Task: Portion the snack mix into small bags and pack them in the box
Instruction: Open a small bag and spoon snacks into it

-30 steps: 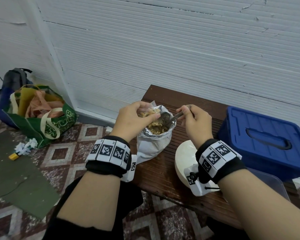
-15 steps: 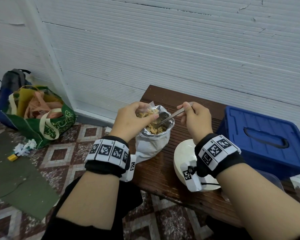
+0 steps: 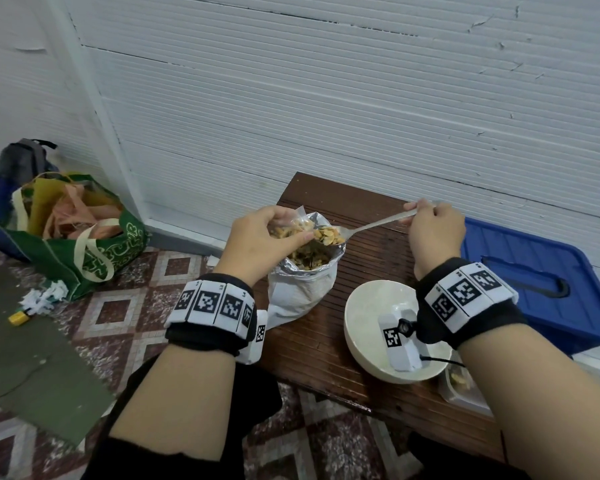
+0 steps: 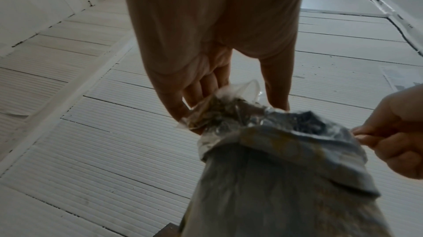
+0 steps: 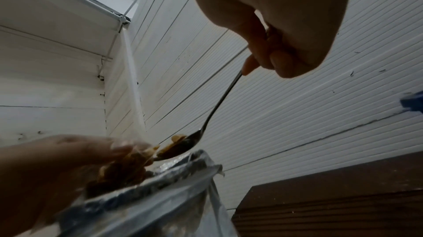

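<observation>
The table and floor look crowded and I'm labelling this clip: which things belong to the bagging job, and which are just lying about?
In use:
- left hand holding small clear bag
- right hand holding loaded spoon
- foil bag of mix
- blue box

Lying about:
- white bowl
- green tote
- backpack
- paper scraps

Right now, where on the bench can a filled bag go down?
Bare wood on the bench lies between the foil pouch and the blue box, behind the white bowl; also the far end by the wall. The near right corner is crowded by the bowl and clear container.
</observation>
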Demonstrator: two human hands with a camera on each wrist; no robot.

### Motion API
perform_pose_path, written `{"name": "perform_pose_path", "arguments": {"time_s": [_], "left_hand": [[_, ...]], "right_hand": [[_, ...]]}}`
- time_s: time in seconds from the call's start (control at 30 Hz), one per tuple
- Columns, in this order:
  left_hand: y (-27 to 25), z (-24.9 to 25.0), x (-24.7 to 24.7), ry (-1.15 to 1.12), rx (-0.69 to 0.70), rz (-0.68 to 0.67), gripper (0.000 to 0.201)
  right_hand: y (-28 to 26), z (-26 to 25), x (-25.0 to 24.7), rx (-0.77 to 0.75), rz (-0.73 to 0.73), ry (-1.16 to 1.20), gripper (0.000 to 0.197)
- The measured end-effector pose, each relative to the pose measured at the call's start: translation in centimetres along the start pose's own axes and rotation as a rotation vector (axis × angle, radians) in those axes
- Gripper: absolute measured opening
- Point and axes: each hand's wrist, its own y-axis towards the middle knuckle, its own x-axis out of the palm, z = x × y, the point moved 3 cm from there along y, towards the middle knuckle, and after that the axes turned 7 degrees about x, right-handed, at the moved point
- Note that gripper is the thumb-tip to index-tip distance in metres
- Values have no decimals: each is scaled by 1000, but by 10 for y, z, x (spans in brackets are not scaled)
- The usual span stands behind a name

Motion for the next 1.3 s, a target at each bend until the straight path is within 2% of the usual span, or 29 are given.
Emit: {"name": "perform_pose_path", "arguments": {"time_s": [0.17,0.6,0.7,0.87,1.07,1.23,1.3], "left_hand": [[0,0,1,22,8,-3,42],[0,5,4,55,40,-36,42],[0,5,6,51,40,-29,43],[2,3,7,6,18,-1,51],[4,-2,8,-110,-25,51,37],[2,2,6,-193,-20,60,27],[1,5,5,-221,3,65,28]], "right_hand": [[8,-12,-6,-22,33,37,33],[-13,-37,26,-203,-146,-41,31],[-21,-44,30,-286,-184,-36,29],[-33,-54,27,-505,-248,50,26],[-31,-62,12,-613,-170,168,22],[-22,-59,-1,-571,21,159,22],[-20,-51,-2,-532,19,91,24]]}}
